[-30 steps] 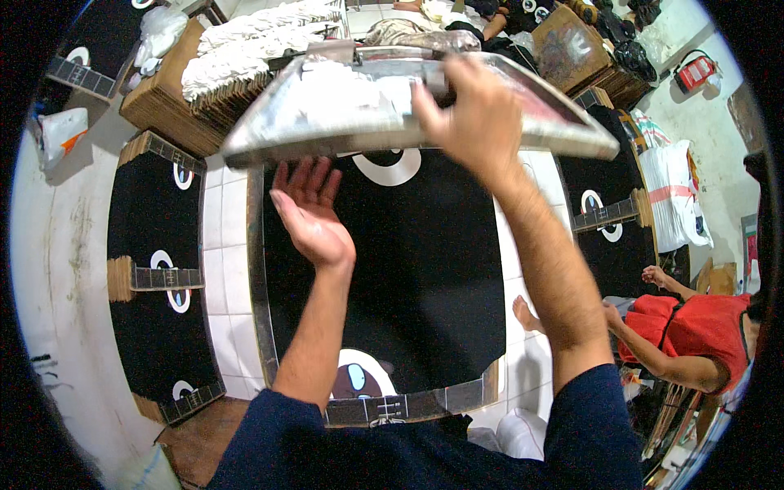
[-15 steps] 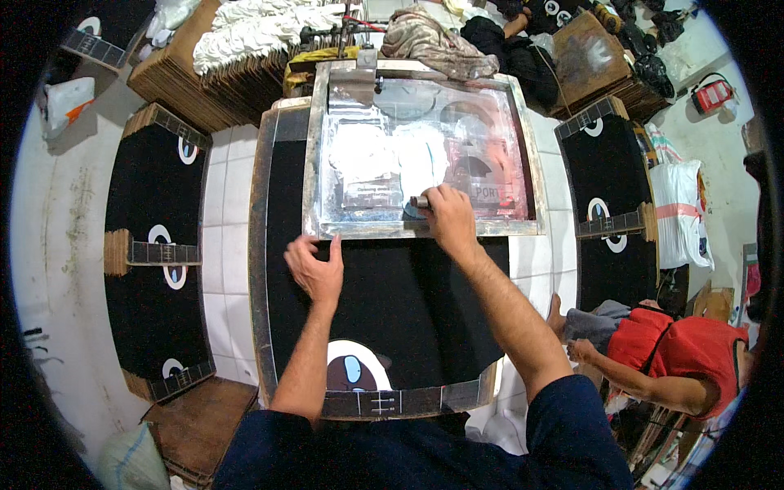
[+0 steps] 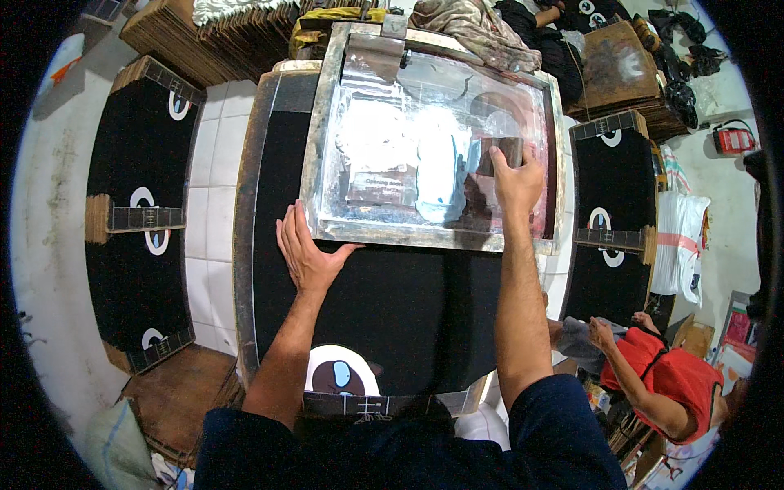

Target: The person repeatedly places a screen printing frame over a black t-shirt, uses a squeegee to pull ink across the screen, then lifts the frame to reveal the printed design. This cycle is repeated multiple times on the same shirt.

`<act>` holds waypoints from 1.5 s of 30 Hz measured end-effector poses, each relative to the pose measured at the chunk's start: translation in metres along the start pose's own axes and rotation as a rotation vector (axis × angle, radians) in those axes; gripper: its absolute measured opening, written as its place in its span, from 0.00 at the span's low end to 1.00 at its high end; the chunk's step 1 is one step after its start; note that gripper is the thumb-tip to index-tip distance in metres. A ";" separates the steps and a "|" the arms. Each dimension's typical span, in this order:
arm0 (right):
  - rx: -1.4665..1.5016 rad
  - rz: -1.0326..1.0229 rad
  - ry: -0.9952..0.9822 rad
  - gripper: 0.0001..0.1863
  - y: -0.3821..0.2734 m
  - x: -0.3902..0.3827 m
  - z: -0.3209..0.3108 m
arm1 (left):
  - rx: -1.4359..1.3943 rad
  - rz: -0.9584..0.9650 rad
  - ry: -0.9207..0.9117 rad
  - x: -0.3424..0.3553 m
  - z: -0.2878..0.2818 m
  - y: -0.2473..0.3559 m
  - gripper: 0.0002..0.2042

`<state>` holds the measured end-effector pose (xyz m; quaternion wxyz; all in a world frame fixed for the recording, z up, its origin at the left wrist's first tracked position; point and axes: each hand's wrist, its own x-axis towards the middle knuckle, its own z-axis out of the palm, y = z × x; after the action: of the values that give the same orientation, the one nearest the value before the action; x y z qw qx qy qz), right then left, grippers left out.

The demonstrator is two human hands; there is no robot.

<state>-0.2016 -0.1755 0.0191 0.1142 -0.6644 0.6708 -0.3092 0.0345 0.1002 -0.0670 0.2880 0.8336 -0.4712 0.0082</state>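
A screen-printing frame [image 3: 433, 237] with a worn wooden rim lies over black fabric [image 3: 392, 286] stretched on a board. Inside it, a pale blue streak of ink [image 3: 437, 175] crosses the mesh beside a bright white glare. My right hand [image 3: 519, 184] grips a small dark squeegee [image 3: 510, 149] over the right part of the mesh. At the frame's front left corner is my left hand [image 3: 309, 255], fingers stretched out along the rim and thumb spread along the front edge. Near me, a printed eye shape [image 3: 342, 374] shows on the fabric.
More black fabric boards with eye prints lie along the left [image 3: 139, 269] and right [image 3: 612, 180]. Cardboard stacks [image 3: 163, 41] and a crumpled cloth [image 3: 474, 33] sit behind the frame. A person in red [image 3: 661, 380] works at the lower right, near a white sack [image 3: 679, 237].
My right hand has moved right and away from me with the squeegee, from the front edge onto the mesh. My left hand has come up against the frame's corner. The view has shifted.
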 end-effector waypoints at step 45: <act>-0.123 -1.151 -0.702 0.12 -0.035 0.045 0.026 | 0.017 0.031 -0.031 0.004 0.000 0.003 0.65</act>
<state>-0.1621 -0.2228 0.0303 0.1046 -0.9821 0.1493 -0.0480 0.0341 0.0961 -0.0641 0.2736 0.8286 -0.4885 0.0039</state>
